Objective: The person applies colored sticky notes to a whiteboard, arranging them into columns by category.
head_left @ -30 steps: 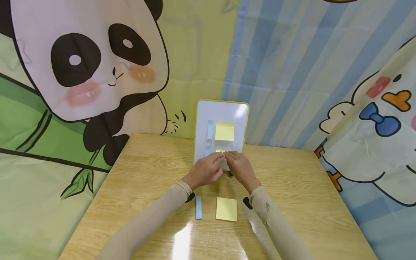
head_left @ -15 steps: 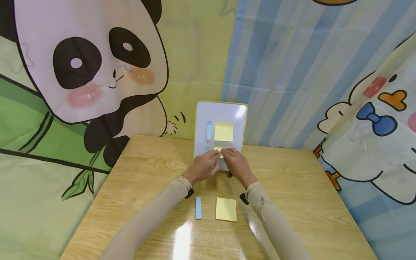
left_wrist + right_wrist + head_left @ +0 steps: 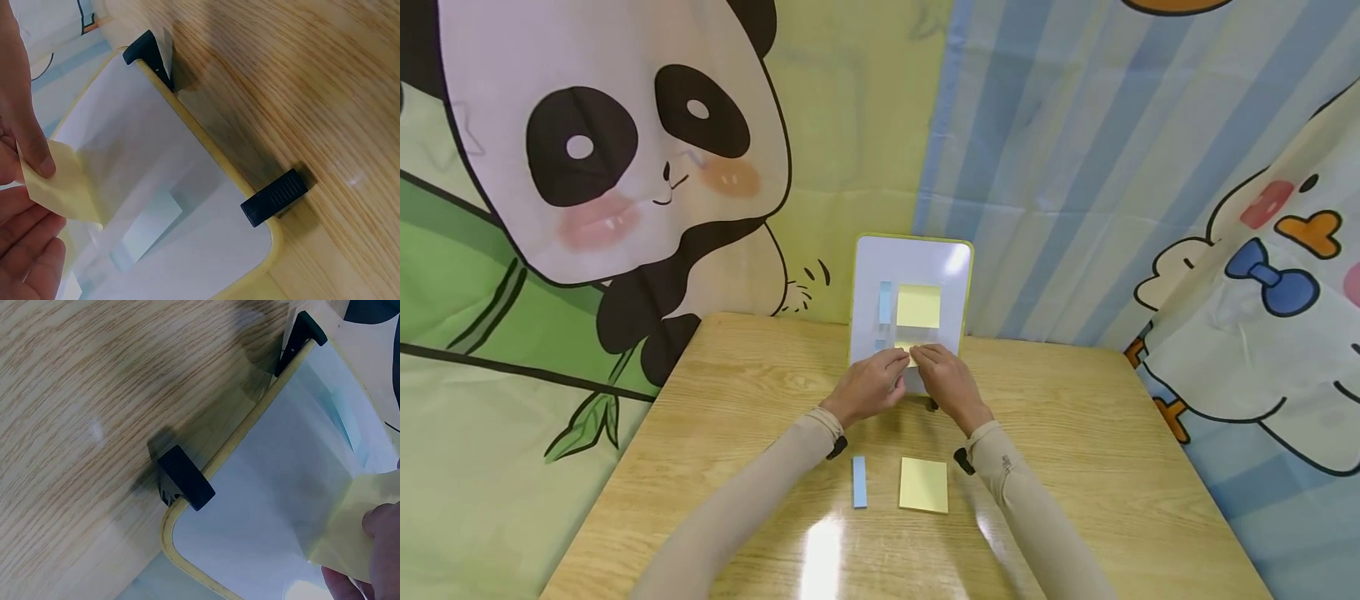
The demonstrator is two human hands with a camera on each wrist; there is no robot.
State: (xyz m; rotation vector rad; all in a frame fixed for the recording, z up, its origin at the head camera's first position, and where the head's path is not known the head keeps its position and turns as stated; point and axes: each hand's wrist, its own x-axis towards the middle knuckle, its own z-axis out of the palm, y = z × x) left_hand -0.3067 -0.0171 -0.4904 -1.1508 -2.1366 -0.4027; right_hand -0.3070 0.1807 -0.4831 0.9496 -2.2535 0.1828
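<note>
A yellow sticky note [image 3: 62, 184] bends away from the lower part of a small yellow-rimmed whiteboard [image 3: 868, 258]. My right hand [image 3: 951, 383] pinches it, thumb [image 3: 379, 520] flat on its face. From the other side my left hand [image 3: 867, 387] holds it, its fingers [image 3: 40, 244] curled by the note's edge and the thumb hidden. Another yellow sticky note [image 3: 919, 306] is on the board just above, beside a blue sticky strip [image 3: 884, 302]. A lower blue strip [image 3: 150, 228] shows partly behind the left hand.
On the wooden table [image 3: 760, 533] in front lie a yellow sticky pad [image 3: 923, 484] and a narrow blue sticky pad [image 3: 860, 482], between the forearms. Black feet [image 3: 186, 478] hold the board's bottom edge. A cartoon curtain [image 3: 850, 150] hangs right behind the table.
Both hands have shifted slightly left along the board with the yellow sticky note, mostly in the first half second. Their fingertips stand a little differently now; the pads on the table stay put.
</note>
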